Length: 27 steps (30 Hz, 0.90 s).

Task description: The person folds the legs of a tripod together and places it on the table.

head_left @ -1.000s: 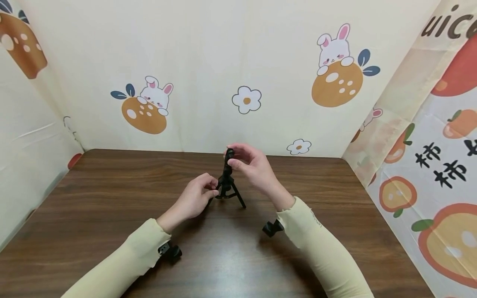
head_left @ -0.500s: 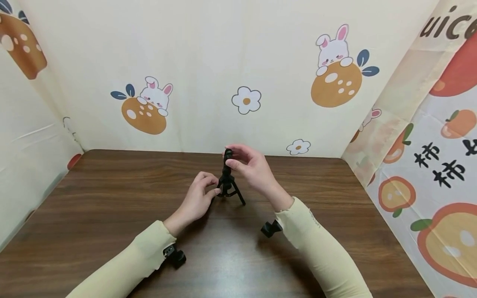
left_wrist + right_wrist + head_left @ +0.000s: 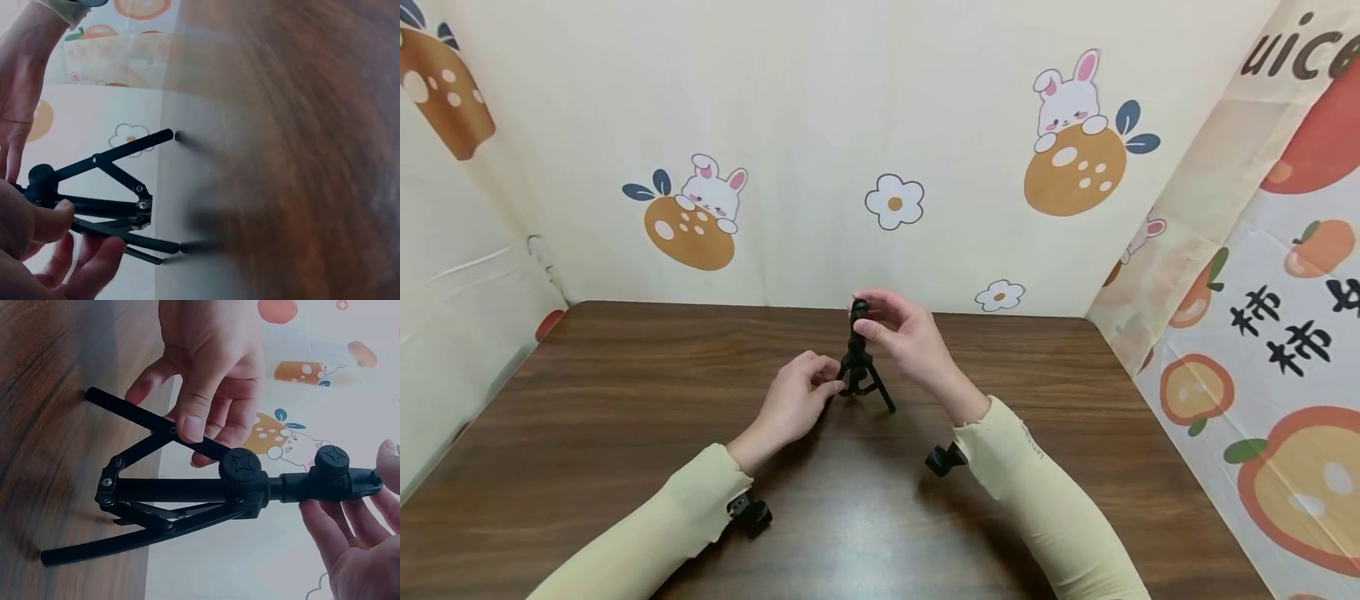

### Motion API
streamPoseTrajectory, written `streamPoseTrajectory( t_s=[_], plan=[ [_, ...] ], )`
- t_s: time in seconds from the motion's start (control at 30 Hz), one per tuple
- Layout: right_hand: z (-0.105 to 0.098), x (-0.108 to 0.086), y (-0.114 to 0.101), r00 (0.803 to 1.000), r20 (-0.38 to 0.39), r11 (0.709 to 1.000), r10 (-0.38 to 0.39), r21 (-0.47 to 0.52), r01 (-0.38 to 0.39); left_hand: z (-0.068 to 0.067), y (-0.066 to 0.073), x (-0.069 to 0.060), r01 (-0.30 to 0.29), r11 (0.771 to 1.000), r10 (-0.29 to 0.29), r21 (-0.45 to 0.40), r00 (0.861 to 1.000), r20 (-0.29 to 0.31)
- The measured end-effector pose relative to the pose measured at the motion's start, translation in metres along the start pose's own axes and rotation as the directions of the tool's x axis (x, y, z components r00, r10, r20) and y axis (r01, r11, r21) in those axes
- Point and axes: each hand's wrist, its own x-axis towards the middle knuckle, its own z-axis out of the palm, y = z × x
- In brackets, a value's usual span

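Observation:
A small black tripod (image 3: 857,358) stands on the table's far part with its legs spread. My left hand (image 3: 795,400) pinches one leg between thumb and fingers; in the right wrist view that hand (image 3: 209,375) lies along the upper leg. My right hand (image 3: 910,337) holds the tripod's top from the right. Seen from the right wrist, its thumb and fingers (image 3: 362,544) grip the head end beyond a round knob (image 3: 332,460). The left wrist view shows the braced legs (image 3: 119,150) below the hub, two leg tips near the tabletop.
The brown wooden table (image 3: 625,375) ends at a pale printed cloth backdrop (image 3: 805,167) just behind the tripod. Another printed cloth (image 3: 1210,333) hangs along the right side. A black wrist camera (image 3: 751,515) sits at the left cuff, another (image 3: 945,460) at the right.
The tripod's legs have shifted slightly away from me since a second ago, and my left hand has moved a little with them. My right hand keeps its hold on the top.

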Motion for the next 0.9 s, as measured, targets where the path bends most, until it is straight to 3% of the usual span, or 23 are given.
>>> streamPoseTrajectory(
  t_s=[0.2,0.47,0.73,0.9],
  plan=[
    [0.001,0.0,-0.001,1.0,0.008,1.0,-0.018,-0.018,0.018,0.003,0.0,-0.001,-0.027,0.996,0.024,-0.087,0.999,-0.037],
    [0.0,0.0,0.001,1.0,0.022,1.0,-0.017,0.023,0.016,0.005,-0.002,-0.001,-0.052,0.99,0.051,-0.13,0.999,-0.014],
    [-0.001,-0.003,0.006,0.998,0.035,0.997,-0.044,0.071,0.041,0.003,-0.002,0.0,0.014,0.987,-0.012,-0.159,1.0,0.018],
    [-0.007,-0.012,0.016,0.999,0.033,0.997,0.011,0.071,-0.013,0.005,-0.003,0.0,0.052,0.978,-0.046,-0.203,0.998,0.035]
  ],
)
